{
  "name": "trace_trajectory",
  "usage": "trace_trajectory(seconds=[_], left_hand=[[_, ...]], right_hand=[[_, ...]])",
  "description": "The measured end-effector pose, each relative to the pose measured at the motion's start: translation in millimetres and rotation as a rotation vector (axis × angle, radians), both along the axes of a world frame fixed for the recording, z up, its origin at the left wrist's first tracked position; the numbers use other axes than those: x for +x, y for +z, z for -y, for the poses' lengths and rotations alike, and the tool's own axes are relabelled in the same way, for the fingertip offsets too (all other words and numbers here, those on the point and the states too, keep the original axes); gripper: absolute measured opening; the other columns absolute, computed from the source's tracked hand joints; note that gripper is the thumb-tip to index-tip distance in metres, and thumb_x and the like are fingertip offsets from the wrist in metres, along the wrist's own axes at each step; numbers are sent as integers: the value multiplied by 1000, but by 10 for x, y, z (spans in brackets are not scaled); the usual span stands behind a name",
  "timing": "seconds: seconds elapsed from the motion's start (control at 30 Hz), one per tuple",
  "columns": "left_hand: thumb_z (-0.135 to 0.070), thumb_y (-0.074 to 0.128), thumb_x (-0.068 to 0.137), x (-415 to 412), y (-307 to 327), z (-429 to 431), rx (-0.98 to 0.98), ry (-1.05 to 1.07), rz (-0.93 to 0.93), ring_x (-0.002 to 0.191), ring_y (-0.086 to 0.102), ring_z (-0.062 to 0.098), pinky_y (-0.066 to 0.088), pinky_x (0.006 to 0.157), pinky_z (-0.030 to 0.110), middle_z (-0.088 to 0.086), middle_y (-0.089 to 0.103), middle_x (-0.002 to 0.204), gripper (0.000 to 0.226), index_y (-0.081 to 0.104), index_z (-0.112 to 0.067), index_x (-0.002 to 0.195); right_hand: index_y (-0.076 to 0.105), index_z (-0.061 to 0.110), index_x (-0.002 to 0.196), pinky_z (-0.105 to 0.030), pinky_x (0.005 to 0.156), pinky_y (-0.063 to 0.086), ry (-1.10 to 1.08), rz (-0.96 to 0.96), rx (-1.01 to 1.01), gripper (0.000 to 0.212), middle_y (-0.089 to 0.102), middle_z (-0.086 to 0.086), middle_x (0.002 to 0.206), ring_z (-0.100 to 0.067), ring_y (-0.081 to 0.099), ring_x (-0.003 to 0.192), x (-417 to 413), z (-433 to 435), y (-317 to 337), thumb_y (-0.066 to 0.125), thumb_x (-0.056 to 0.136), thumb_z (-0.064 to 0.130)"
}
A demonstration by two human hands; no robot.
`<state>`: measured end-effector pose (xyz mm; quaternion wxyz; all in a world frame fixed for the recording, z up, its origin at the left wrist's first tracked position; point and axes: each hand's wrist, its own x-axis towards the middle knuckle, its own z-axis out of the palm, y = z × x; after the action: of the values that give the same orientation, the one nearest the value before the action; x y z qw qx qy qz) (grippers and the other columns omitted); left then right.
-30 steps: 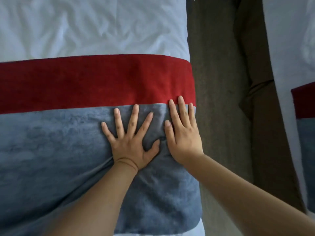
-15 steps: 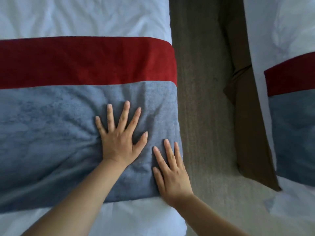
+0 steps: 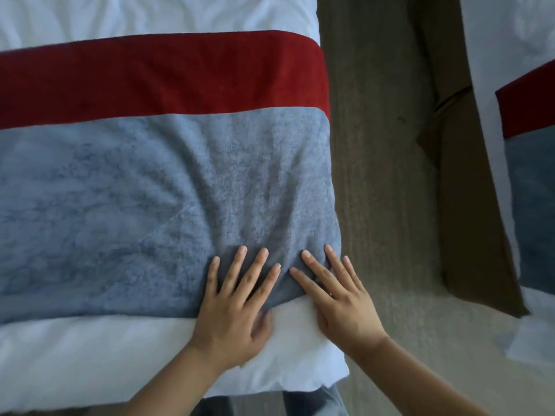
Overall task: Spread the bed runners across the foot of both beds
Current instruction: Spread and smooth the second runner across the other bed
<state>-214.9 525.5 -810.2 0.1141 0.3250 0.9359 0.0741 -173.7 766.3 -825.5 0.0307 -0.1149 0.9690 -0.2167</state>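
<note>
I see both hands flat, palms down, fingers spread, gripping nothing. The left hand (image 3: 237, 298) presses the near edge of the runner (image 3: 168, 181), its heel on the white duvet (image 3: 90, 355). The right hand (image 3: 336, 295) lies just beside it, at the runner's near right corner, fingertips on blue cloth, palm on white. The two hands sit close but apart.

Against the frame half a second back: both hands have slid toward me, from the blue middle down to the near hem. The right hand has drawn level with the left. The view has shifted too, so more white duvet shows below the runner, and the second bed sits farther to the right edge.

Count: two hands, two beds, two runners, each runner with two bands.

The near runner lies across the bed (image 3: 180, 13) from the left edge of view to the bed's right side. It has a dark red band on the far side and a wider blue-grey plush band on the near side. Creases fan out from my fingers up into the blue. The hem puckers between the hands.

Carpet (image 3: 369, 175) fills the gap between the beds. The second bed (image 3: 504, 40) carries the second runner (image 3: 531, 139), red over blue, only partly in view. A brown skirt (image 3: 462, 205) hangs below that bed's edge.
</note>
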Motion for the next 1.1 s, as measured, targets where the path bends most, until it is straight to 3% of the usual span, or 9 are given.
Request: trace_trajectory(seconds=[0.1,0.23,0.5,0.67,0.77,0.9,1.03,1.1], left_hand=[[-20,52,81,-35,-1,-95,-24,-29,-22,157,17,36,13,115,78,8,19,170,84,28,-28,161],[-6,53,80,-24,17,-341,-90,46,-7,156,16,38,12,111,82,7,16,171,90,23,-25,163],[-4,48,88,-3,98,-412,-63,105,10,151,24,48,24,109,81,10,28,168,85,17,-38,160],[-5,43,89,24,173,-439,-50,81,61,152,15,52,24,108,82,9,19,170,86,11,-41,160],[-11,46,91,145,186,-522,-39,34,68,150,14,56,26,105,83,7,19,171,84,10,-42,161],[-8,51,85,153,156,-466,-52,-2,16,152,18,51,22,106,85,3,25,169,93,10,-42,161],[1,49,82,12,179,-86,-87,54,-67,152,31,39,14,108,85,5,35,165,93,22,-40,161],[8,54,79,-62,216,200,-94,98,-84,152,32,36,15,109,84,7,36,164,96,27,-35,160]], right_hand=[[54,22,146,-64,113,34,21,-10,-16,65,41,-2,159,-46,28,148,-58,100,49,57,83,5],[51,8,147,-54,119,31,74,-16,-35,59,40,-7,159,-33,25,152,-110,178,60,45,88,11],[51,3,145,-48,106,48,73,-60,86,48,49,-15,152,-34,45,141,-132,328,115,39,99,8],[66,6,131,-42,90,58,-35,-111,-4,36,62,-8,139,-28,59,130,-106,265,184,61,96,7],[68,10,129,-36,84,58,-67,-105,-34,33,63,-3,138,-21,60,129,57,161,179,56,98,9],[63,9,136,-43,95,57,-95,-42,3,45,58,-4,143,-25,55,133,166,167,118,70,92,2],[59,8,140,-51,104,51,-111,-28,52,46,55,-6,147,-35,51,136,115,215,149,41,97,5],[51,8,146,-55,110,44,-152,22,124,56,49,-8,152,-39,43,141,93,332,211,44,92,-1]])
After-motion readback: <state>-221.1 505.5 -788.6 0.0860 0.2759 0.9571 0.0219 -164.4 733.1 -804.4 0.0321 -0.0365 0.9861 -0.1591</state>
